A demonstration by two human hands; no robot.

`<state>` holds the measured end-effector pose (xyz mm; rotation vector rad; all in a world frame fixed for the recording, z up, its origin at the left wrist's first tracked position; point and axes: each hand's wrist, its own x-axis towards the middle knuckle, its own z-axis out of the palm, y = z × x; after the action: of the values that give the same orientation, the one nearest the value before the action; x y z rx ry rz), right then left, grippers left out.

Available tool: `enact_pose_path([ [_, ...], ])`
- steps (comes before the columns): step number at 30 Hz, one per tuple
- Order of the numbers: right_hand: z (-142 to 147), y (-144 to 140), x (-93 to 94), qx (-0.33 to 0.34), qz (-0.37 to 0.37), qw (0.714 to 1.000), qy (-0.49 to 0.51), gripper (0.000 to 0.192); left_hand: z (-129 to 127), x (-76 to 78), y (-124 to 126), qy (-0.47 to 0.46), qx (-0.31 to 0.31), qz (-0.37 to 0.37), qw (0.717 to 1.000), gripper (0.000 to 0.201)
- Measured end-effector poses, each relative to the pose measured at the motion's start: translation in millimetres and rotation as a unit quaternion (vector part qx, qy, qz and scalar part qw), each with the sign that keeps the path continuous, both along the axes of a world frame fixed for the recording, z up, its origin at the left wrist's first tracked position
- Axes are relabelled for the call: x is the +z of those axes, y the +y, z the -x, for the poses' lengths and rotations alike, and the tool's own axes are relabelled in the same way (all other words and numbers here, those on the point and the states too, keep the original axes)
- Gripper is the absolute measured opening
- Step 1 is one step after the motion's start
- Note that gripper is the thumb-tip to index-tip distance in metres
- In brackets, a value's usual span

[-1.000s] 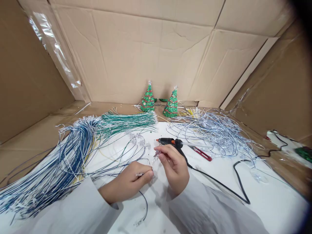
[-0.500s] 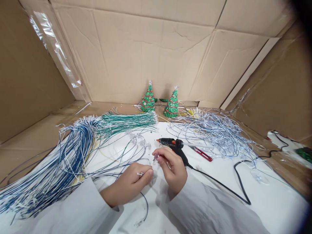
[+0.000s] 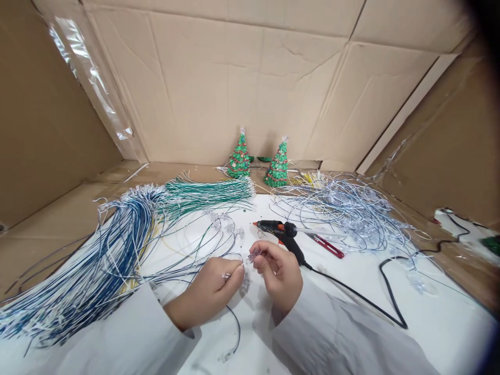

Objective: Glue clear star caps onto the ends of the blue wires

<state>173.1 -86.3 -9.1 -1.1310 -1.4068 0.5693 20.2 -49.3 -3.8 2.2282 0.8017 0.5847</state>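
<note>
My left hand (image 3: 211, 291) pinches the end of a thin dark wire (image 3: 235, 333) with a small clear bulb at its tip. My right hand (image 3: 279, 273) holds a small clear star-shaped piece (image 3: 254, 254) right at that tip, so the two hands almost touch. A black glue gun (image 3: 282, 233) with an orange nozzle lies on the white table (image 3: 429, 317) just behind my right hand. Its black cord (image 3: 385, 281) runs off to the right.
Bundles of blue-and-white wires (image 3: 97, 265) and green wires (image 3: 207, 192) lie at left. A tangle of silver wires (image 3: 351, 213) lies at right, red snips (image 3: 326, 246) beside it. Two small green trees (image 3: 239, 156) (image 3: 278, 165) stand at the back. Cardboard walls (image 3: 250, 78) surround the table.
My right hand has drawn closer to my left hand, bringing the clear piece down to the wire's tip. The view has shifted slightly.
</note>
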Motion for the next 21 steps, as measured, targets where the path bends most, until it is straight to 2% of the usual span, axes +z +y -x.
enact_pose_path([
  [21, 0.8, -0.5, -5.4, -0.025, -0.014, 0.999, -0.029, 0.018, -1.4, -2.8, -3.7, 0.021, 0.002, 0.016, 1.000, 0.037],
])
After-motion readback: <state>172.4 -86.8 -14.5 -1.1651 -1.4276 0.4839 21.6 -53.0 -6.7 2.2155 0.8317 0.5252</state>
